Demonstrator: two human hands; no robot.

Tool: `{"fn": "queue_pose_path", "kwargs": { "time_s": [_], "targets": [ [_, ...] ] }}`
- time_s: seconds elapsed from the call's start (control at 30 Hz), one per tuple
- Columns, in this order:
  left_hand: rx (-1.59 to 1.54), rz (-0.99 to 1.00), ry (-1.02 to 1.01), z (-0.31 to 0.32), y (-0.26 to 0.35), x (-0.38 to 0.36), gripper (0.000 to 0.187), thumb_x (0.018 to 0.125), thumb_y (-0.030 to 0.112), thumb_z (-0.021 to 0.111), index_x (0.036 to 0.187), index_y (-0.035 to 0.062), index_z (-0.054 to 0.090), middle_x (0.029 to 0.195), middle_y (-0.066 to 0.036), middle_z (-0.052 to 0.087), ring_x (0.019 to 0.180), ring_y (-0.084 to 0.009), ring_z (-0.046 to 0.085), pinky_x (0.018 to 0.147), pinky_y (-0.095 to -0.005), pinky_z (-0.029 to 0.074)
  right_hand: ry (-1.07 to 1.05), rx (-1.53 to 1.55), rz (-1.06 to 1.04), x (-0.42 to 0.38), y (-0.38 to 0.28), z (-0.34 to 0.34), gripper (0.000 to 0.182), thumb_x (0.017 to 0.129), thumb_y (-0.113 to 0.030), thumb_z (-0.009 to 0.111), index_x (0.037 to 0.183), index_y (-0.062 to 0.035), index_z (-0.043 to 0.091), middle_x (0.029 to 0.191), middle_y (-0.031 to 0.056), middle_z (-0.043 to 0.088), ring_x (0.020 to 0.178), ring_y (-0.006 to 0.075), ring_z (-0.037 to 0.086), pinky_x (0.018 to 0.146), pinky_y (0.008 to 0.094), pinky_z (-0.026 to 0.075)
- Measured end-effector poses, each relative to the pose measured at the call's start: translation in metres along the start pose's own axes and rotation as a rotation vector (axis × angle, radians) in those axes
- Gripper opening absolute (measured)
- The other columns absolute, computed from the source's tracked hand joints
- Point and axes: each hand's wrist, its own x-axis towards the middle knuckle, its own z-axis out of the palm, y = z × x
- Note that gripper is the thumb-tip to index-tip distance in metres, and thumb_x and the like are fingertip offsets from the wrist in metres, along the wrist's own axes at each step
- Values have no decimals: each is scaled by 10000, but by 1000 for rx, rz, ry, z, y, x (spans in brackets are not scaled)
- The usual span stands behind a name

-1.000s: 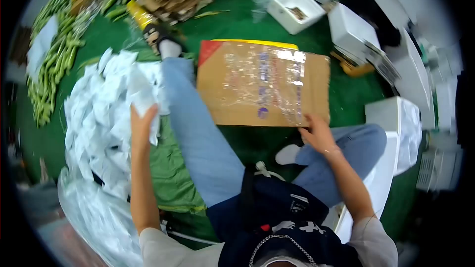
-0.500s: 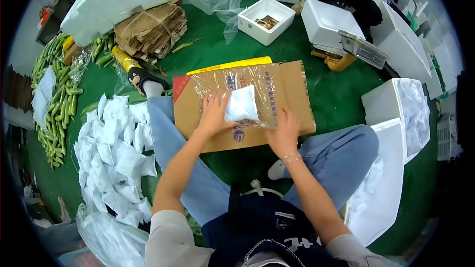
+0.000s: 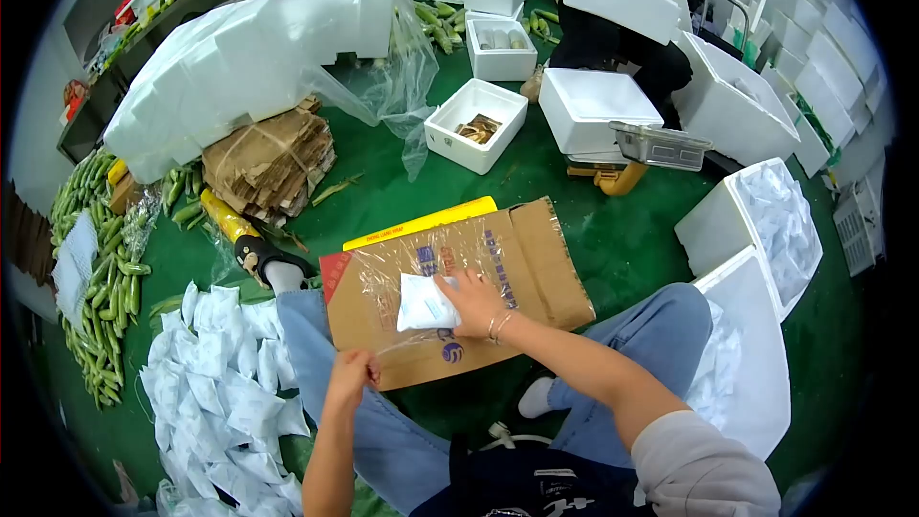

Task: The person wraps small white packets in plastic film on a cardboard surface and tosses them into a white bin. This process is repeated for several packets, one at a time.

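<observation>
Probably for steadiness, I rest the right hand (image 3: 473, 304), fingers outstretched, over the 3 o'clock edge of the white packet (image 3: 421, 304), just 9 o'clock of the middle of the cardboard (image 3: 541, 254). Near its 8 o'clock corner the left hand (image 3: 353, 370) is curled; remotely, I can't tell whether its fingers pinch clear film (image 3: 381, 289), or see the packet's covered edge.

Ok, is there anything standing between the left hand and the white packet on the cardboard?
Nothing visible stands in the way: between the left hand and the white packet lies only the flat cardboard with some clear film. The right hand is at the packet's right side.
</observation>
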Motion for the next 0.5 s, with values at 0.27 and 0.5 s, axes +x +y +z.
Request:
{"fn": "queue_pose_path", "kwargs": {
  "time_s": [0.27, 0.5],
  "targets": [
    [292, 673, 90, 66, 52, 52, 284, 872, 269, 632, 998, 15, 657, 1077, -221, 613, 951, -353, 618, 780, -396, 509, -89, 61, -111, 0, -7, 2, 1014, 555, -295, 837, 1410, -70, 342, 1245, 198, 474, 1117, 374, 476, 962, 423, 417],
    [1177, 925, -75, 57, 90, 67, 851, 642, 406, 797, 1359, 115, 441, 1239, -160, 521, 1062, -314, 583, 807, -392, 515, 161, 810, 74, 2, 14, 13, 799, 587, -214, 792, 1282, 4, 464, 1159, 225, 570, 1094, 345, 551, 933, 390, 453]
  ]
}}
